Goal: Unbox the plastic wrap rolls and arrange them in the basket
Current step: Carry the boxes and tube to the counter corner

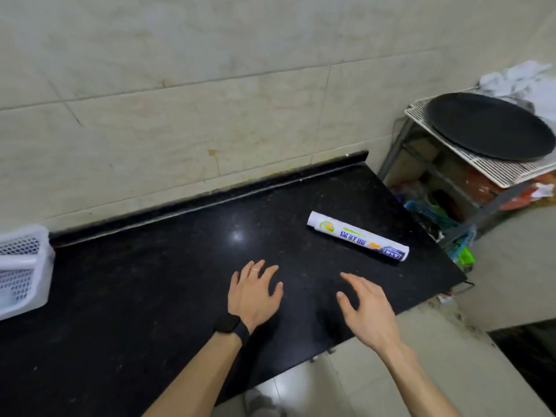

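Note:
A plastic wrap roll [358, 236] in a white printed wrapper lies flat on the black countertop [168, 266], toward its right end. A white perforated basket [25, 270] stands at the far left edge of the view, partly cut off. My left hand [252, 291], with a ring and a black wristband, hovers over the counter's middle with fingers spread and holds nothing. My right hand [368, 310] is beside it, also open and empty, its fingertips a short way below and left of the roll.
A tiled wall runs behind the counter. To the right stands a metal rack [481, 173] with a black round pan [490, 127] on its white wire top and coloured packages below. The counter's right edge drops to a tiled floor.

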### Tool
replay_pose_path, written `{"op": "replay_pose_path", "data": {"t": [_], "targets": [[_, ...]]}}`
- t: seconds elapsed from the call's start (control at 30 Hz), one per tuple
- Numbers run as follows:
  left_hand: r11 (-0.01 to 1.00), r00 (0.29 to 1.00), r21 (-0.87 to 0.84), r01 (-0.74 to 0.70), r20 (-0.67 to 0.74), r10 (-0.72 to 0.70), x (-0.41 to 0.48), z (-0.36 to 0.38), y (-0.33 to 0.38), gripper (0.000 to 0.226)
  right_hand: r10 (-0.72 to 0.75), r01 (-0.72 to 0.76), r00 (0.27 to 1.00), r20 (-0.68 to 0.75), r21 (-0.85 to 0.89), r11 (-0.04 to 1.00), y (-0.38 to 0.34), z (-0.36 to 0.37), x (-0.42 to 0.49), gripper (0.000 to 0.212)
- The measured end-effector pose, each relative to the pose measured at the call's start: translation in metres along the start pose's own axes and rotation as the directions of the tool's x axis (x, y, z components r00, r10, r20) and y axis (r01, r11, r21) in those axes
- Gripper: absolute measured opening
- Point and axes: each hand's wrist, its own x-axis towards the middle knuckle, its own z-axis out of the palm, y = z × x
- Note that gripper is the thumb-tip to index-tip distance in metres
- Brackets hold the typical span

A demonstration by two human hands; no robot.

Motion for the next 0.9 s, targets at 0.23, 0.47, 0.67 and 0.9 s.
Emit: {"op": "replay_pose_path", "data": {"t": [0.23, 0.47, 0.67, 0.9], "targets": [[1.000, 0.991, -0.025, -0.011, 0.130, 0.014, 0.045, 0.046, 0.022, 0.051, 0.090, -0.085, 0.994, 0.059, -0.081, 0.993, 0.045, -0.003, 0.055, 0.045], [0.999, 0.979, -0.012, 0.047, 0.201, -0.044, 0.074, 0.082, 0.037, 0.055, 0.105, -0.092, 0.990, 0.091, -0.138, 0.986, 0.094, -0.003, 0.149, 0.055], [0.974, 0.934, 0.067, 0.215, 0.277, -0.225, 0.075, 0.125, 0.053, 0.070, 0.106, -0.040, 0.978, 0.178, -0.338, 0.940, 0.131, 0.015, 0.209, 0.083], [0.956, 0.927, 0.139, 0.258, 0.243, -0.286, 0.068, 0.141, 0.055, 0.069, -0.017, 0.068, 0.991, 0.135, -0.382, 0.922, 0.157, 0.027, 0.223, 0.069]]}}
